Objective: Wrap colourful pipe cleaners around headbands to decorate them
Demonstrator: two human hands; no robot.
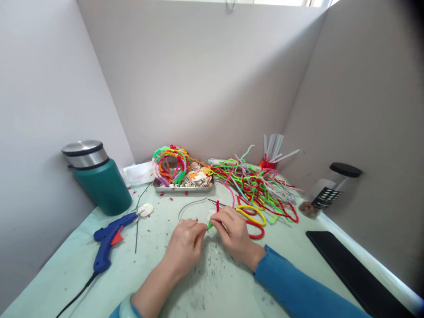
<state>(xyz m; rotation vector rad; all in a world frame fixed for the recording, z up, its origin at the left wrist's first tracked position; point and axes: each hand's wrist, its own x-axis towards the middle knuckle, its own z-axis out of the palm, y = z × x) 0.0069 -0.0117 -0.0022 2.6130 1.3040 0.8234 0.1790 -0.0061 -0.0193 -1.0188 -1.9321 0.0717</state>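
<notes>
My left hand (186, 244) and my right hand (234, 230) meet over the middle of the table, fingertips pinched close together. Between them shows a short bit of green pipe cleaner (209, 225), mostly covered by the fingers. A red fuzzy stub (217, 205) rises just above my right fingers; whether it joins the green piece I cannot tell. Behind the fingertips a small whitish thing is partly hidden. Beyond my hands lies a thin grey curved band (188, 206). Scissors with yellow and red handles (261, 218) lie beside my right hand.
A blue glue gun (111, 238) and a green flask (102, 187) stand at left. Behind are a metal tray (183, 189) with colourful fuzzy rings, heaped pipe cleaners (251, 179) and a red cup of white sticks (267, 164). At right are a jar (326, 194) and black strip (351, 269).
</notes>
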